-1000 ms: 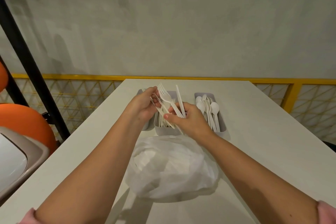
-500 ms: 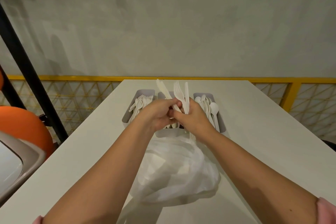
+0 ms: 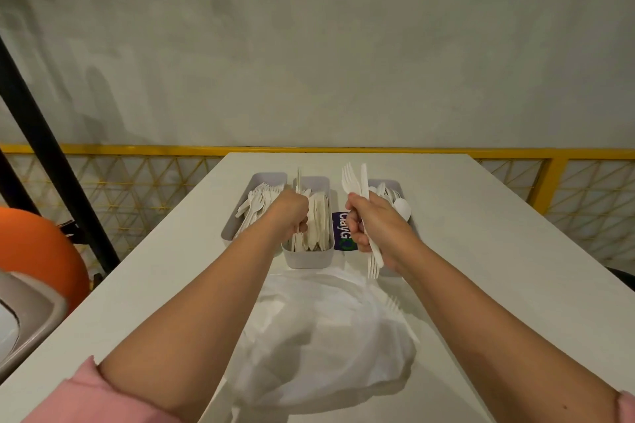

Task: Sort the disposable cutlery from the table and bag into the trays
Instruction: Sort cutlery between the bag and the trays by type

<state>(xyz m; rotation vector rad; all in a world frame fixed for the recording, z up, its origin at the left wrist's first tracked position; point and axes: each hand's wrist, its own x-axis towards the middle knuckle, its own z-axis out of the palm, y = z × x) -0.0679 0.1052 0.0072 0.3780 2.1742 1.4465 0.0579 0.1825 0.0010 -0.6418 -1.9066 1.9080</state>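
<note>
Grey plaster wall (image 3: 343,45) and a yellow railing (image 3: 137,149) stand behind the white surface (image 3: 481,251), with an orange chair (image 3: 34,251) off to the left. Nearest the person, a crumpled white plastic bag (image 3: 326,336) lies on the surface between the two forearms.

Beyond it sit three grey trays side by side. The left tray (image 3: 268,176) holds white cutlery, the middle tray (image 3: 307,259) flat white pieces, and the right tray (image 3: 391,182) spoons. A purple sticker (image 3: 343,230) shows between the middle and right trays.

The left hand (image 3: 292,213) hovers over the middle tray, its fingers curled round a thin white piece (image 3: 298,182) held upright and edge-on; what kind it is cannot be told.

The right hand (image 3: 378,227), over the near end of the right tray, grips a small bundle. A fork (image 3: 349,178) and a knife (image 3: 364,178) stick up above the fist, and more tines (image 3: 372,271) point down below it, just above the bag.
</note>
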